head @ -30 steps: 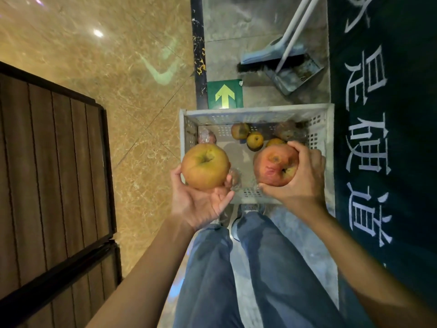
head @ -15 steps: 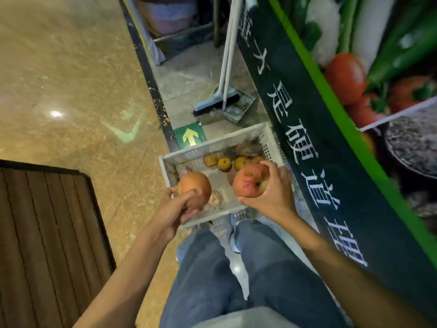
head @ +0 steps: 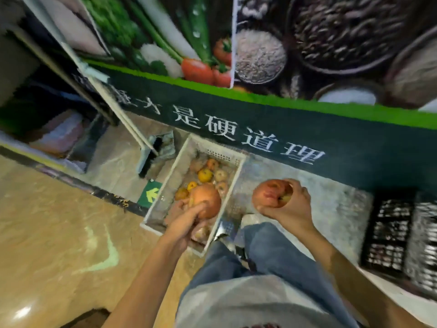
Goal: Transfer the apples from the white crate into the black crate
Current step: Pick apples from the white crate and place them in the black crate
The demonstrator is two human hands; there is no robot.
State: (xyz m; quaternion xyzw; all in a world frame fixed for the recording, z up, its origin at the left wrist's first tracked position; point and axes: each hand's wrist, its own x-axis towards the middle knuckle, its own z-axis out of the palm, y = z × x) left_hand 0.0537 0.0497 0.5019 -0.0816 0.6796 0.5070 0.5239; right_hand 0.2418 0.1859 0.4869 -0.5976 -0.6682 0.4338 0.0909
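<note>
My left hand (head: 183, 223) grips an orange-yellow apple (head: 207, 200) above the near half of the white crate (head: 165, 185). My right hand (head: 289, 207) holds a red apple (head: 269, 194) out past the crate's right wall, over the grey floor. Several smaller apples (head: 209, 175) lie in the white crate's far half. The black crate (head: 390, 235) stands on the floor at the right edge, blurred, and its inside does not show.
A dark wall banner (head: 260, 129) with white characters and vegetable pictures runs behind the crates. A broom and dustpan (head: 153, 150) lean left of the white crate. A green arrow floor sign (head: 151, 192) lies beside it. My jeans-clad legs (head: 260, 256) stand below.
The view has swung to the right, bringing the black crate into sight. My right hand has carried the red apple out past the white crate's right wall; my left hand still holds its apple over the crate.
</note>
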